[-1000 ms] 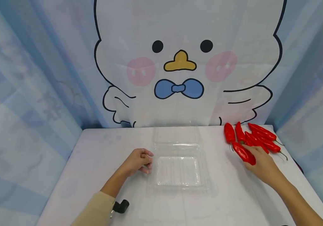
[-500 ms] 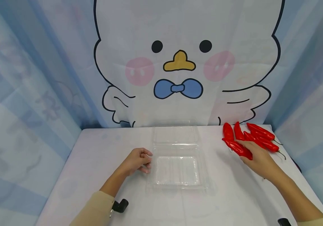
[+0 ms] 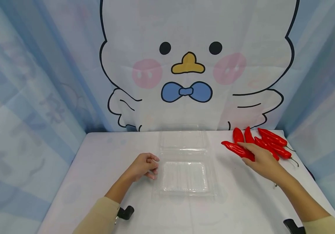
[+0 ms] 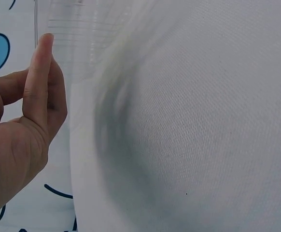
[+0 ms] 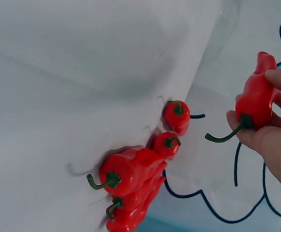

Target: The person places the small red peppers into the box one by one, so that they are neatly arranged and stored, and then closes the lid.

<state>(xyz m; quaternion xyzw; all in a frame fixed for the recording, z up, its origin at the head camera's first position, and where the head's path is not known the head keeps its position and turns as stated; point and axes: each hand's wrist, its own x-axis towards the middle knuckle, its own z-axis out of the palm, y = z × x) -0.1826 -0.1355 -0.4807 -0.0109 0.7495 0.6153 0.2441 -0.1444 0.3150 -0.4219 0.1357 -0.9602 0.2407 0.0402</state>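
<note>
My right hand grips a red chili pepper between thumb and fingers, above the table. In the right wrist view that chili pepper is clear of the pile, its green stem hanging toward the table. My left hand is at the left edge of a clear plastic clamshell box, its fingers loosely bent. The box lies opened flat, its lid toward the back. In the left wrist view the left hand has its fingertips by the box's ribbed wall; whether they touch it cannot be made out.
Several more red chili peppers lie grouped at the table's back right corner, beyond the right hand. A white cloth covers the table. A printed curtain hangs directly behind it, and more curtains close off both sides.
My right hand has lifted its chili pepper and moved left, away from the other peppers, with the tip swinging toward the box. My left hand and the box have stayed in place.
</note>
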